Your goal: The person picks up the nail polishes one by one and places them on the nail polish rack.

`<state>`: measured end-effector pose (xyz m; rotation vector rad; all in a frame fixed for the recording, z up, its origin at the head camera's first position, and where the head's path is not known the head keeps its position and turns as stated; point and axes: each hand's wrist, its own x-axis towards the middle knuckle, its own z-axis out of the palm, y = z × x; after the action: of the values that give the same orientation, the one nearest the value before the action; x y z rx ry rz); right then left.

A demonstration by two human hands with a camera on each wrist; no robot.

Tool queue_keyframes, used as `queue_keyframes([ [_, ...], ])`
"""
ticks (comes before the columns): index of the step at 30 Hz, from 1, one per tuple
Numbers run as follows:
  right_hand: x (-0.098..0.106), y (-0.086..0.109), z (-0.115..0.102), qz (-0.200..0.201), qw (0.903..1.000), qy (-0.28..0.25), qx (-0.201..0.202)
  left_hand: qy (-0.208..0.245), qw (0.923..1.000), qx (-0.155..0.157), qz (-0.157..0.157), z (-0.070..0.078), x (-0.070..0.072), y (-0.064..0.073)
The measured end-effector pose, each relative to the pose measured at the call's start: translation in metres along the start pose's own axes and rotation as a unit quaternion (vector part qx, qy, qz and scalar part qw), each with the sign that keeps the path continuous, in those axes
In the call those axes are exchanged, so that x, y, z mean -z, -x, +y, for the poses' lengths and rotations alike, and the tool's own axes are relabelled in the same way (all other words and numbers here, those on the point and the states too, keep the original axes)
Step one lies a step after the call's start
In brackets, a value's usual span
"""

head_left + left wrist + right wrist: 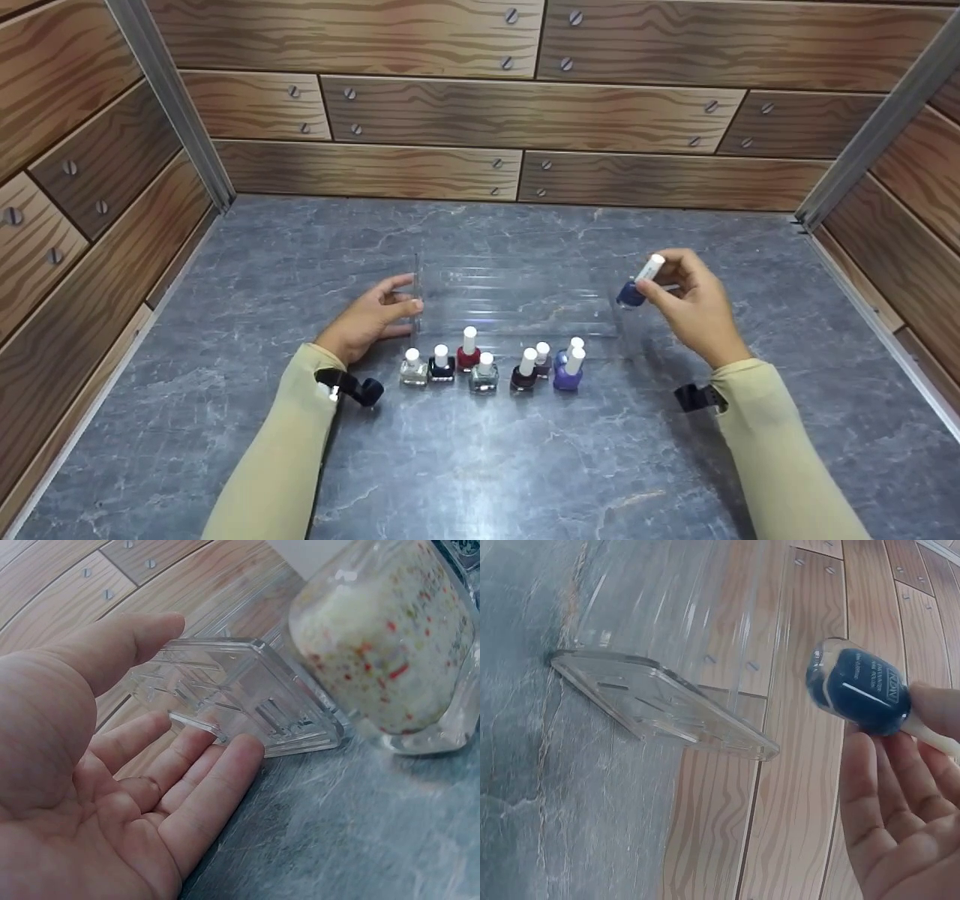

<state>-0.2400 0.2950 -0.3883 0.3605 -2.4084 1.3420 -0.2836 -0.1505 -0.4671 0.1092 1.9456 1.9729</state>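
Observation:
My right hand (694,307) pinches a dark blue nail polish bottle (862,690) by its white cap between thumb and fingers. The bottle is tilted, beside the right end of a clear plastic rack (517,296). At the rack's left end, my left hand (375,315) rests its loosely extended fingers and thumb at the end panel (255,697). In front of the rack, several nail polish bottles stand upright with white caps, among them a red bottle (469,358), a purple bottle (568,376) and a speckled bottle (382,645) close to the left wrist.
The grey marbled tabletop (480,465) is bounded by wood-patterned walls (517,112) at the back and sides. Small black cameras (367,391) sit on both wrists. The rack is see-through, with ridges running along its length.

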Motion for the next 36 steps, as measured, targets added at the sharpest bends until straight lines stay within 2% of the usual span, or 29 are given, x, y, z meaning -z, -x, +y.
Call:
queue_keyframes([
  [4,-0.0008,-0.0005,0.0001,0.019,0.9997,0.009,0.01,0.0,1.0,0.0,0.0,0.0005,-0.0006,0.0003],
  [16,-0.0006,-0.0002,-0.0014,0.034,0.9984,0.034,0.031,0.002,1.0,-0.002,0.002,-0.0022,-0.0011,0.0],
  [26,-0.0017,-0.0007,0.0008,0.045,0.9972,0.055,0.026,0.0,1.0,0.005,0.008,-0.0006,-0.0004,0.0015],
  [36,-0.0067,-0.0033,0.0067,0.061,0.9973,0.04,0.008,0.012,0.9999,0.001,0.009,-0.0011,-0.0005,-0.0012],
])
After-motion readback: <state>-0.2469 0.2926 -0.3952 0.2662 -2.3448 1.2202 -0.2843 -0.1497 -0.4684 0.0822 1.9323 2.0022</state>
